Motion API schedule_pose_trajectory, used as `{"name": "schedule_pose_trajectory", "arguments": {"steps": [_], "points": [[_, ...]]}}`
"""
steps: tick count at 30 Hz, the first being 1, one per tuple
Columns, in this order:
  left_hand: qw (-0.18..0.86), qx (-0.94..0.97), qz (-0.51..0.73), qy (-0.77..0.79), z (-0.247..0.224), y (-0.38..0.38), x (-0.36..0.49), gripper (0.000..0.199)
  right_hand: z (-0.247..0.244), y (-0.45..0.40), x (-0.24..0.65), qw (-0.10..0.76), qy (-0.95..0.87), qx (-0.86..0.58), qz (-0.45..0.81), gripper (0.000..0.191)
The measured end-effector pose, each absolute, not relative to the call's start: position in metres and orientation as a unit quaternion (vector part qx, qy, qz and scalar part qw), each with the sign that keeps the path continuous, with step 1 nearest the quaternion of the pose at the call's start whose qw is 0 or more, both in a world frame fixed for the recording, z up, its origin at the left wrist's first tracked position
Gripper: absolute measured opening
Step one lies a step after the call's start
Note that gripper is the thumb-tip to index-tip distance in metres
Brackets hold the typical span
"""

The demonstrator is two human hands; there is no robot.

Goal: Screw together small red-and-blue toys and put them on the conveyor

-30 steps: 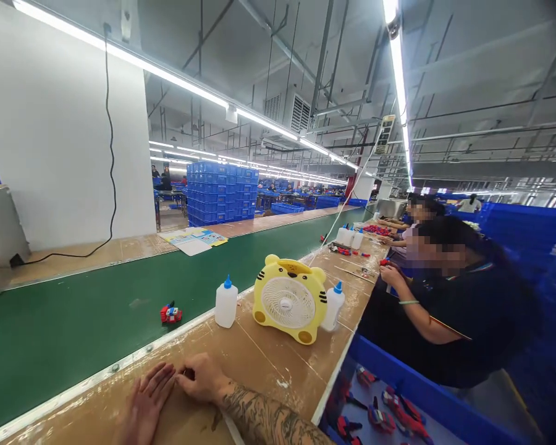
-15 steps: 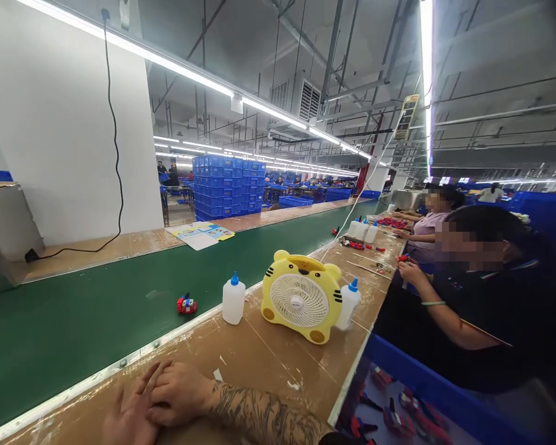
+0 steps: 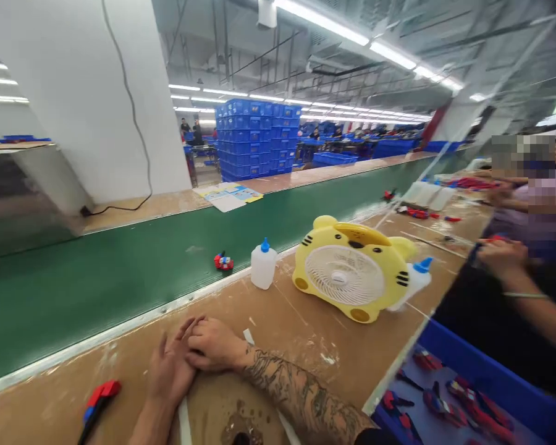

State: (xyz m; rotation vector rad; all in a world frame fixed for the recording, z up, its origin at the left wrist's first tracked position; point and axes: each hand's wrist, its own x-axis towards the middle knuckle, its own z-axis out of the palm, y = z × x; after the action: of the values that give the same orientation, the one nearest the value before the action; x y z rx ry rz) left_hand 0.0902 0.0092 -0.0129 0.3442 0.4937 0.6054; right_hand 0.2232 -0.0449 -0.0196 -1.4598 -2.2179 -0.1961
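On the brown work surface, my left hand (image 3: 169,366) lies with its palm turned partly up and its fingers stretched out. My right hand (image 3: 215,344), at the end of a tattooed forearm, rests across the left hand's fingers, its own fingers loosely bent. Neither holds an object that I can see. Left of my hands lies a red, blue and black toy part (image 3: 99,402). Beyond them, a white bottle with a blue cap (image 3: 264,267) stands upright. Another small red and blue toy piece (image 3: 223,261) sits on the green conveyor belt (image 3: 120,278).
A yellow animal-faced fan (image 3: 347,272) stands right of the bottle, partly hiding a second bottle (image 3: 410,284). At lower right, a blue bin (image 3: 495,371) holds several red and blue toys. A co-worker's hand (image 3: 503,256) shows at right. Stacked blue crates (image 3: 245,139) rise behind.
The view has swung right to left and downward, so the toy part at lower left now shows. My hands stay together on the work surface.
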Motion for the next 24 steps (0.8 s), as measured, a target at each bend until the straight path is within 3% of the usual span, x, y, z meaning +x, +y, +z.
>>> {"name": "schedule_pose_trajectory", "arguments": {"steps": [5,7,9,12,18,24], "points": [[0.915,0.19,0.312,0.169,-0.0175,0.0083,0.0932,0.051,-0.0163,-0.0508,0.2237,0.317,-0.782,-0.537,-0.005,0.016],[0.913,0.196,0.322,0.158,-0.0191,0.0087,0.094,0.051,-0.0205,-0.0496,0.2242,0.341,-0.778,-0.527,0.015,0.004],[0.91,0.201,0.328,0.151,-0.0186,0.0075,0.0941,0.052,-0.0232,-0.0495,0.2234,0.357,-0.774,-0.522,0.029,0.008],[0.911,0.212,0.326,0.139,-0.0153,0.0049,0.0933,0.053,-0.0219,-0.0517,0.2228,0.368,-0.763,-0.529,0.045,0.014],[0.912,0.206,0.325,0.141,-0.0108,0.0051,0.0902,0.058,-0.0148,-0.0562,0.2239,0.384,-0.742,-0.547,0.054,0.008],[0.908,0.204,0.334,0.149,-0.0126,0.0051,0.0885,0.06,-0.0142,-0.0563,0.2195,0.356,-0.756,-0.548,0.042,0.009]]}}
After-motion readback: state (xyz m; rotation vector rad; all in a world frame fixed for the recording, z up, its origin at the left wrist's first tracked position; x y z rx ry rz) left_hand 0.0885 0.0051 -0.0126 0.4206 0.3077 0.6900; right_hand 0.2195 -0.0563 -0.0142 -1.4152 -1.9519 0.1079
